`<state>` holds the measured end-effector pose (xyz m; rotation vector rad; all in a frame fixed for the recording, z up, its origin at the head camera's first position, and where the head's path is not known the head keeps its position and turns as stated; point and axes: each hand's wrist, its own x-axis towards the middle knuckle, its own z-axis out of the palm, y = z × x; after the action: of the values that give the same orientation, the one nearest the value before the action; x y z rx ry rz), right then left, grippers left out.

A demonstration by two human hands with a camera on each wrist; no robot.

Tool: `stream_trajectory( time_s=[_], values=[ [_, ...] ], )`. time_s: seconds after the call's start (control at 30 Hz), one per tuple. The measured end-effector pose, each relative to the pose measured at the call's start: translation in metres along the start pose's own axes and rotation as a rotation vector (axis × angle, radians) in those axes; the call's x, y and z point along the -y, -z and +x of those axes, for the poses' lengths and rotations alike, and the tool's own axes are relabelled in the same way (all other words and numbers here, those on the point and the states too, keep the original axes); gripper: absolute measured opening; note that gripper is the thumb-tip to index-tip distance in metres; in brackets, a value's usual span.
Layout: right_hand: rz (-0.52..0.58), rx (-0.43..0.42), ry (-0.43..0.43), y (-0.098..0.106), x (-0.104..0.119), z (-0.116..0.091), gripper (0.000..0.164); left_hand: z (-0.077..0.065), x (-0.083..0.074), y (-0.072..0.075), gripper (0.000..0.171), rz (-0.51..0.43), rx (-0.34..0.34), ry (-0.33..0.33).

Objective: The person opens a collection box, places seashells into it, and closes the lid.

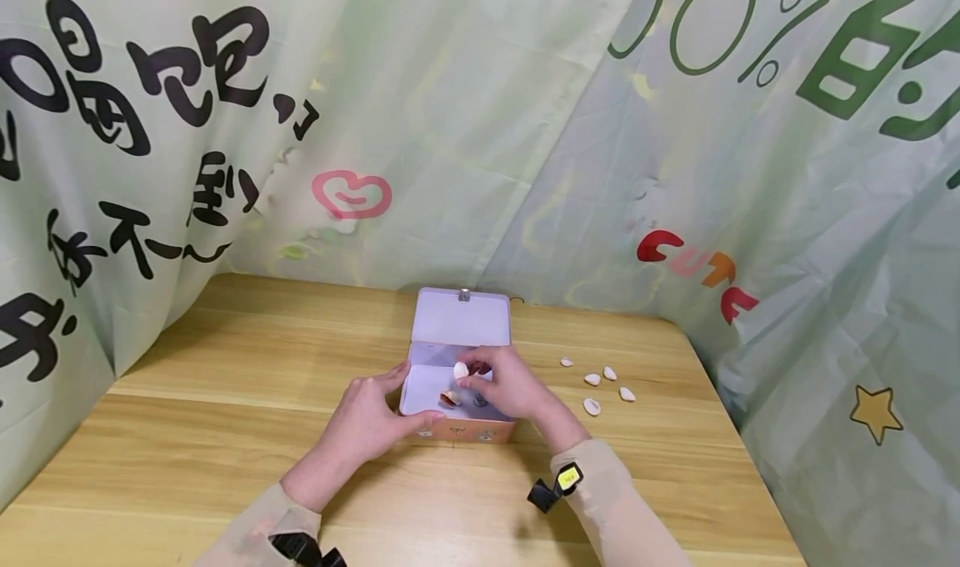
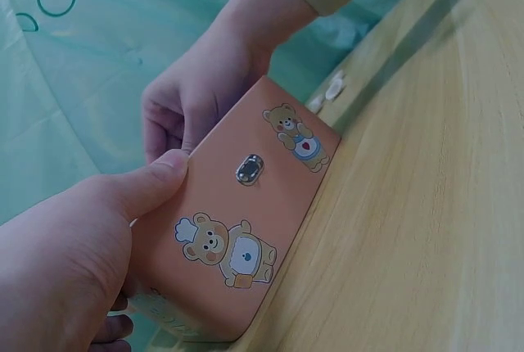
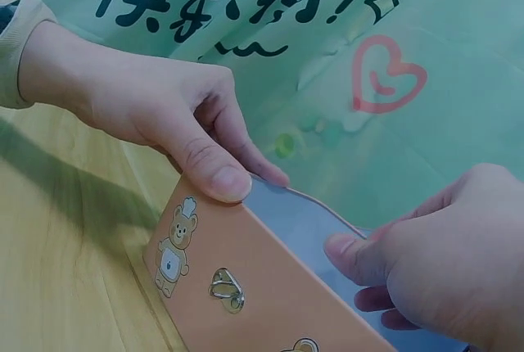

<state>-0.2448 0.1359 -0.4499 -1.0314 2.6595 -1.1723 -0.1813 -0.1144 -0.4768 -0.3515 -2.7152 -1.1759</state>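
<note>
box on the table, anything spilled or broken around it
Nothing looks broken: the box stands upright with its lid open. Five shells lie scattered on the table to its right, though I can't tell whether they spilled.

Orng bear-print box [image 2: 217, 192], lid [image 1: 461, 318] open; wht shell [image 1: 461, 370] pinched.

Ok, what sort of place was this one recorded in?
Probably a makeshift indoor filming corner: printed curtain fabric hangs behind and beside a wood-grain table, and a small black device sits at each wrist.
</note>
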Motion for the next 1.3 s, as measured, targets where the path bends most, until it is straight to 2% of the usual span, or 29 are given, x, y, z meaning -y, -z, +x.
stream_trajectory(
  time_s=[0.3,0.5,0.73,1.03,1.3],
  values=[
    [0.004,0.006,0.021,0.009,-0.001,-0.006,0.03,0.0,-0.001,0.0,0.109,0.003,-0.006,-0.001],
    [0.02,-0.055,0.031,0.025,-0.002,-0.02,0.028,0.0,-0.002,0.001,0.114,-0.01,0.009,0.015],
    [0.01,-0.13,-0.026,0.049,-0.006,-0.039,0.025,-0.001,-0.002,0.001,0.114,-0.012,0.016,0.032],
    [-0.053,-0.217,-0.123,0.075,-0.035,-0.074,0.026,-0.001,-0.003,-0.001,0.116,-0.022,0.034,0.044],
    [-0.041,-0.244,-0.153,0.088,-0.064,-0.095,0.025,0.0,-0.001,-0.001,0.113,-0.019,0.016,0.015]
  ],
)
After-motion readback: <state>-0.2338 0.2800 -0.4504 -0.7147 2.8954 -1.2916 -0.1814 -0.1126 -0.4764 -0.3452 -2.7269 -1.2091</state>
